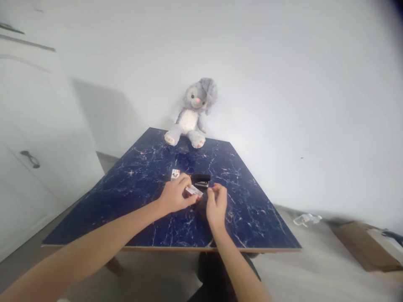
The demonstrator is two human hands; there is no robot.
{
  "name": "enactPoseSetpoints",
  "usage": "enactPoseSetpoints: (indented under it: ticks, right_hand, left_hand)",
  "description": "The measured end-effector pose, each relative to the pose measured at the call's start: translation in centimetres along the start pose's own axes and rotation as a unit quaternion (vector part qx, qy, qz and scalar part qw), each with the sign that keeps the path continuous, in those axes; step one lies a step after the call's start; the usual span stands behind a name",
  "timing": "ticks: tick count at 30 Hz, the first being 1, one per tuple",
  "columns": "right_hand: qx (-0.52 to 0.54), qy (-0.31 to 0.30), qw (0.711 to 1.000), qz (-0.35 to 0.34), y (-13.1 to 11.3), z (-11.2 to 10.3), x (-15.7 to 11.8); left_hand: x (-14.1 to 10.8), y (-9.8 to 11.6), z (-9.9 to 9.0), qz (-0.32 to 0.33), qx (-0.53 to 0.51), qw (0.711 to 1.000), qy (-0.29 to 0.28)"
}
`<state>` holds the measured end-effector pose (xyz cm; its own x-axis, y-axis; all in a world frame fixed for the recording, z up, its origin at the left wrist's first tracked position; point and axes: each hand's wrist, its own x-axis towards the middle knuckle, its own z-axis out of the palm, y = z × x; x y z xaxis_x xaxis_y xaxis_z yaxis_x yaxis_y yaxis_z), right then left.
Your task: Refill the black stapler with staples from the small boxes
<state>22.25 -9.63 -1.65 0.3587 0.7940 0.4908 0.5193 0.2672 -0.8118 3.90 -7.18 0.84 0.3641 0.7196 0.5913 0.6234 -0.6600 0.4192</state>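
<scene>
My left hand [176, 195] is closed around a small white and red box [194, 191], thumb on the near side and fingers over the far side. Just right of it, my right hand [217, 203] is held with thumb and fingertips pinched together; whatever may be between them is too small to make out. Behind the hands a black stapler [200, 178] lies on the blue marbled table [132, 218]. Beyond my left fingers is a small white card or box [175, 173] with a dark picture and a red corner, its lower part hidden by the hand.
A grey plush rabbit [189, 119] sits at the table's far edge against the white wall. To the left stands a white cabinet [47, 126] with a dark handle. On the floor at right lie clear plastic packaging [307, 219] and a flattened cardboard box [365, 245].
</scene>
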Motion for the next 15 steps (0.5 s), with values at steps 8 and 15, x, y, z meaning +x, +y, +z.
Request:
enactPoseSetpoints:
  ticks: [8,15]
  right_hand:
    - [0.059,-0.198,0.978,0.026,4.8,-0.3,7.5]
    - [0.078,-0.255,0.964,0.005,3.5,-1.1,5.9]
  left_hand:
    - [-0.2,1.0,1.6,0.036,0.073,0.996,-0.042]
    - [0.1,-1.1,2.0,-0.007,-0.008,0.996,-0.089]
